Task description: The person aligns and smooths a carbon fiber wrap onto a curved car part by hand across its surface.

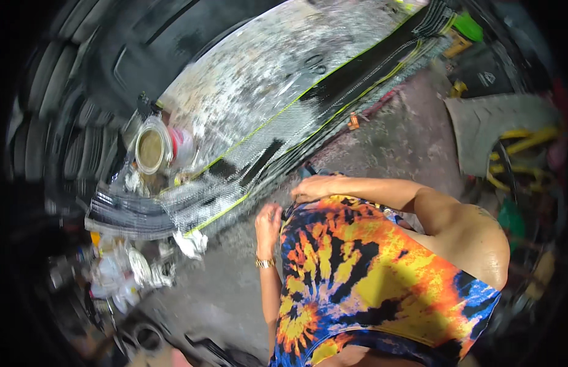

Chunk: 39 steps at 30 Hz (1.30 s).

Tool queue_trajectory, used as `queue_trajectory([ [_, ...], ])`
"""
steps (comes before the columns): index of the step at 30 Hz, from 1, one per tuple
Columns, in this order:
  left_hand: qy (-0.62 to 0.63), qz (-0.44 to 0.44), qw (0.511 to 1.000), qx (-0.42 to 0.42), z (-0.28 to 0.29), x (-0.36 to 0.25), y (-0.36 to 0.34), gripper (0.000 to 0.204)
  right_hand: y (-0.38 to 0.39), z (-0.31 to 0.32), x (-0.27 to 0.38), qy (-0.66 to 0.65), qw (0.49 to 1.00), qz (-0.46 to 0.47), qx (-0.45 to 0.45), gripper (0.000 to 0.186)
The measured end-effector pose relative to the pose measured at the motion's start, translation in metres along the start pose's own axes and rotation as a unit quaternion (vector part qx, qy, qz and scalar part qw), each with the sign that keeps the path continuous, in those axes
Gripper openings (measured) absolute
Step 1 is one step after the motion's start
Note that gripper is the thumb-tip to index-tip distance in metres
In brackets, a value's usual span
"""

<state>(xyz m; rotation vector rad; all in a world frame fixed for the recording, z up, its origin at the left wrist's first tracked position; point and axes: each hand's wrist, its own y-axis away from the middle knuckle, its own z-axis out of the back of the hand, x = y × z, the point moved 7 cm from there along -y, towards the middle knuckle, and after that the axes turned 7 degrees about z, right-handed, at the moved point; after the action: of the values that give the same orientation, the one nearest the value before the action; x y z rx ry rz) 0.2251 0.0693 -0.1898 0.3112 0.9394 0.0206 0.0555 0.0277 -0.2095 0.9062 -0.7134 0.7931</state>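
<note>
Close to the front of my body, my left hand (pixel 269 221) has its fingers curled in beside the edge of my tie-dye shirt (pixel 357 257). A gold wristband (pixel 265 263) circles that wrist. My right hand (pixel 313 188) bends across at the shirt's lower edge, fingers drawn together. Blur and the shirt hide what either hand may hold. Beyond both hands, and apart from them, a long strip of black and silver woven cloth (pixel 276 136) with yellow-green edges lies along the front of a paint-spattered worktable (pixel 250 76).
An open can (pixel 151 150) stands at the table's left end, with a crumpled white piece (pixel 191 244) near the strip's end. Clear plastic bags or cups (pixel 115 272) sit at lower left. A grey curved panel (pixel 492 125) stands at right. Dark stacked shapes (pixel 42 79) fill the far left.
</note>
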Motion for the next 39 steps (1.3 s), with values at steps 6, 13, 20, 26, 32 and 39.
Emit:
queue_trajectory([
  [6, 0.069, 0.029, 0.977, 0.2, -0.011, 0.02, -0.032, 0.026, 0.04, -0.013, -0.006, -0.062, 0.989, -0.078, -0.11, 0.036],
  [13, -0.152, -0.213, 0.901, 0.346, -0.018, -0.015, -0.019, 0.027, 0.121, -0.092, 0.056, -0.072, 0.946, -0.175, -0.262, 0.037],
  [20, -0.28, -0.367, 0.804, 0.376, -0.033, -0.008, 0.033, 0.016, 0.181, -0.199, 0.13, -0.062, 0.89, -0.439, -0.101, 0.025],
  [26, -0.364, -0.37, 0.776, 0.359, -0.038, -0.005, 0.064, 0.024, 0.204, -0.226, 0.151, -0.169, 0.893, -0.415, -0.046, 0.038],
  [32, -0.391, -0.285, 0.791, 0.375, -0.07, 0.007, 0.083, 0.031, 0.243, -0.234, 0.122, -0.201, 0.926, -0.309, -0.082, 0.049],
  [39, -0.436, -0.305, 0.78, 0.329, -0.151, -0.045, 0.131, 0.02, 0.328, -0.263, 0.079, -0.179, 0.935, -0.296, -0.081, 0.047],
])
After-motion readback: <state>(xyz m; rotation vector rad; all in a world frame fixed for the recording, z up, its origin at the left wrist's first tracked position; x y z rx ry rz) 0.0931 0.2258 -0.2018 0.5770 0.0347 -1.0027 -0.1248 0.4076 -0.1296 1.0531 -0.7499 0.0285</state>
